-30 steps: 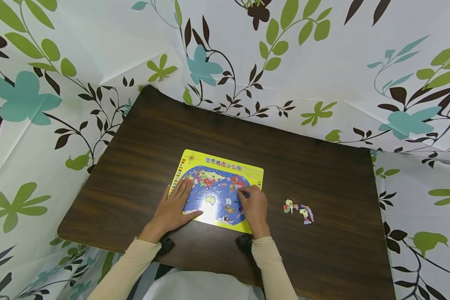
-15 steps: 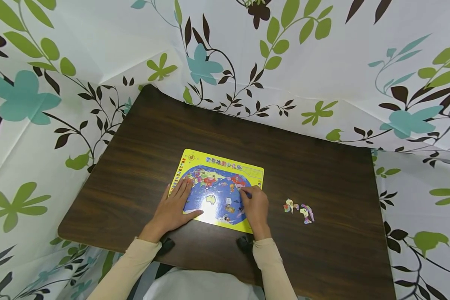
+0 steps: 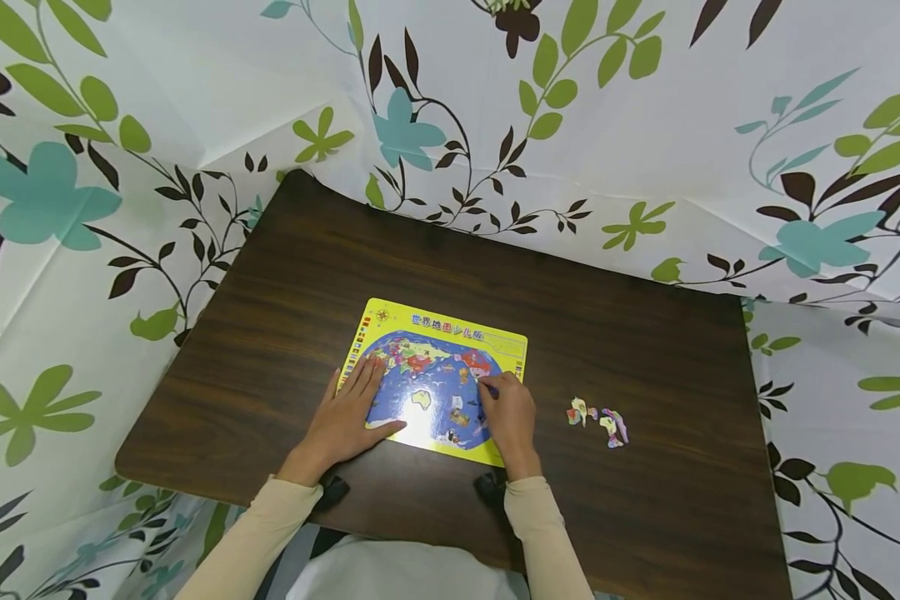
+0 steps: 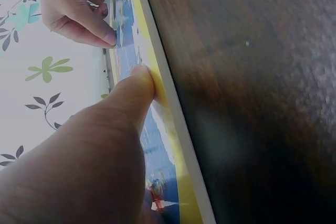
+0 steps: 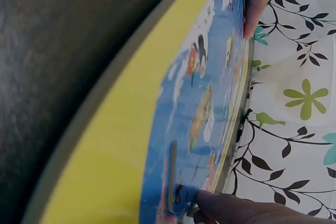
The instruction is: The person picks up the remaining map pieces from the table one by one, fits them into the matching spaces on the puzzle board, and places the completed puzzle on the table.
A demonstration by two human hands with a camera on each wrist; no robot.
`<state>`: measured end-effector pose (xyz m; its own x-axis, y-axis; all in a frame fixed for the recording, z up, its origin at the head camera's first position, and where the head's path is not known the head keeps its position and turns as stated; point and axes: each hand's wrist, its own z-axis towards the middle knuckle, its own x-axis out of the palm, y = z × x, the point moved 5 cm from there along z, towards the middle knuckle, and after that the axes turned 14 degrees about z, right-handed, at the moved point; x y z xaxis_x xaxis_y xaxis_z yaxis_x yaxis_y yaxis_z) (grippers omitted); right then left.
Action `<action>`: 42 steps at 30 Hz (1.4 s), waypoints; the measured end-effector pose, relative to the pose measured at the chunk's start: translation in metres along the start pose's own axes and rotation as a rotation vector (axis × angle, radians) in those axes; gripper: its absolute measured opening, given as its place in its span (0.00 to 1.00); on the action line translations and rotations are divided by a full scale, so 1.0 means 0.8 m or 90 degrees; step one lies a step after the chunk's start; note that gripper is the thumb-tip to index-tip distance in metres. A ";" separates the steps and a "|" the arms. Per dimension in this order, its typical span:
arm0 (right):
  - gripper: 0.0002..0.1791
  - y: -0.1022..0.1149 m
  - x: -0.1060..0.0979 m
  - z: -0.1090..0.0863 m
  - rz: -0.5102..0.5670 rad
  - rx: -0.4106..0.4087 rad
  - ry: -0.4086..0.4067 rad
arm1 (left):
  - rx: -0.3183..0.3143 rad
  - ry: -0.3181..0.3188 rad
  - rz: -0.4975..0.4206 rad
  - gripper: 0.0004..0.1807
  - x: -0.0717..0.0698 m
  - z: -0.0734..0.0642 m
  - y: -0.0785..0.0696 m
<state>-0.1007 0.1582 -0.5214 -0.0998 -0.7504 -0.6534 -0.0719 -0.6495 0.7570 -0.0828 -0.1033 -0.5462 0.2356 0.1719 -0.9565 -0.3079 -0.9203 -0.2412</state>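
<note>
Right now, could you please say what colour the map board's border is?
The map board's border is yellow, clearest in the head view.

Wears a long left sleeve [image 3: 249, 542] and a matching right sleeve [image 3: 551, 542], plain pale cream-beige, close-fitting, faintly wrinkled, ending in simple cuffs [image 3: 527, 483] at the wrists. Leaves bare, beyond those, a left hand [image 3: 348, 421] and a right hand [image 3: 512, 417]. Bears a small left block [image 3: 333, 493] and a similar right block [image 3: 489, 488], black and blunt-cornered, just inside the wrists, too dark for finer detail. Has a plain whitish garment [image 3: 408, 571] across the front of the body, softly shaded with grey, smooth and rounded in outline.
</note>
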 end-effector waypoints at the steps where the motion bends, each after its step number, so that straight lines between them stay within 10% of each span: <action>1: 0.11 0.000 0.000 0.001 0.002 -0.001 0.000 | -0.001 0.000 0.001 0.58 0.000 0.000 0.000; 11: 0.08 -0.004 -0.012 -0.002 0.044 -0.011 -0.057 | 0.003 -0.005 0.002 0.58 -0.002 0.000 0.001; 42: 0.09 -0.003 0.000 -0.001 -0.036 -0.083 -0.008 | 0.000 -0.003 -0.008 0.57 -0.004 -0.002 -0.002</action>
<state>-0.0997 0.1596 -0.5230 -0.1111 -0.7114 -0.6939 0.0520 -0.7015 0.7108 -0.0814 -0.1026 -0.5426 0.2355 0.1847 -0.9542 -0.3050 -0.9181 -0.2530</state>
